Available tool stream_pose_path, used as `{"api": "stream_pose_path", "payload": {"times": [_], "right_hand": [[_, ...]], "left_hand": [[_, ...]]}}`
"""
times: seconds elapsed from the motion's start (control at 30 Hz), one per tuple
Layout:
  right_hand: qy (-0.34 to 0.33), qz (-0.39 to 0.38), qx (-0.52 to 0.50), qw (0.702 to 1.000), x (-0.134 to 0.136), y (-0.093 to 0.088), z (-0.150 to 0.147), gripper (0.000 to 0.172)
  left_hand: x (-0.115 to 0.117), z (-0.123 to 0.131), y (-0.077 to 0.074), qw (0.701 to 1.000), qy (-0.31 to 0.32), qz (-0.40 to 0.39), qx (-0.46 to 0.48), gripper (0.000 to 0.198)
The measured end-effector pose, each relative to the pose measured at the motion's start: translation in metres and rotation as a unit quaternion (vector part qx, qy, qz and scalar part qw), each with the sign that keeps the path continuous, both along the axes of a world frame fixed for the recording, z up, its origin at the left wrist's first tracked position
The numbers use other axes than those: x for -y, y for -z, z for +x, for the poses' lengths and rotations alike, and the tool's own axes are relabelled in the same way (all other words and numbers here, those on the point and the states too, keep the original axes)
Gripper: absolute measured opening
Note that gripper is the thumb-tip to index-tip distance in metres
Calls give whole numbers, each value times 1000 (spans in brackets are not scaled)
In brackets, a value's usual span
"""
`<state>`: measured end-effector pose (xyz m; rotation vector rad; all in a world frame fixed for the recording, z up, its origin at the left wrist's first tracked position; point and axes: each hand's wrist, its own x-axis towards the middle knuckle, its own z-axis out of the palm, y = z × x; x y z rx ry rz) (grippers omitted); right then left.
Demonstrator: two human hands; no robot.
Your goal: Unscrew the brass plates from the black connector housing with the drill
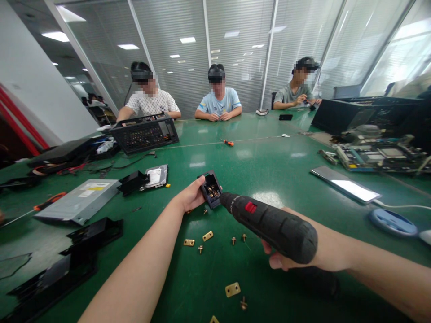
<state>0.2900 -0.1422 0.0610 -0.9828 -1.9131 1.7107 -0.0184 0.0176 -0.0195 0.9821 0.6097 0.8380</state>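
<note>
My left hand [193,195] is closed around a small black open-topped housing [212,178], tilted so its inside shows. Brass-coloured metal parts [213,193] sit within it. In my right hand [279,258] is a black cordless drill [266,220] with a red switch, its nose pointing left at the housing. Whether the tip touches the parts cannot be made out. On the green table [202,278] near my hands lie several brass plates [232,290] with two holes each and several loose screws [243,303].
To the left are a silver optical drive [79,199], a hard drive [156,176] and black brackets [92,235]. A phone [345,184], a blue round object [393,222] and a circuit board [380,152] lie right. Ahead are an orange screwdriver [228,143], a black case [144,134] and three seated people.
</note>
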Motion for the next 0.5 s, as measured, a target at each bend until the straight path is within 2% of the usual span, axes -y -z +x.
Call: {"api": "stream_pose_path", "payload": {"times": [0.23,0.37,0.5], "right_hand": [[-5,23,-1,1000,1,-5,-1,34],[-11,18,1,1000,1,-2,2,34],[-2,44,12,999,1,1,4,34]], "left_hand": [[0,0,-1,1000,0,1,-4,67],[1,0,-1,1000,4,3,0,65],[0,0,-1,1000,10,9,5,66]]}}
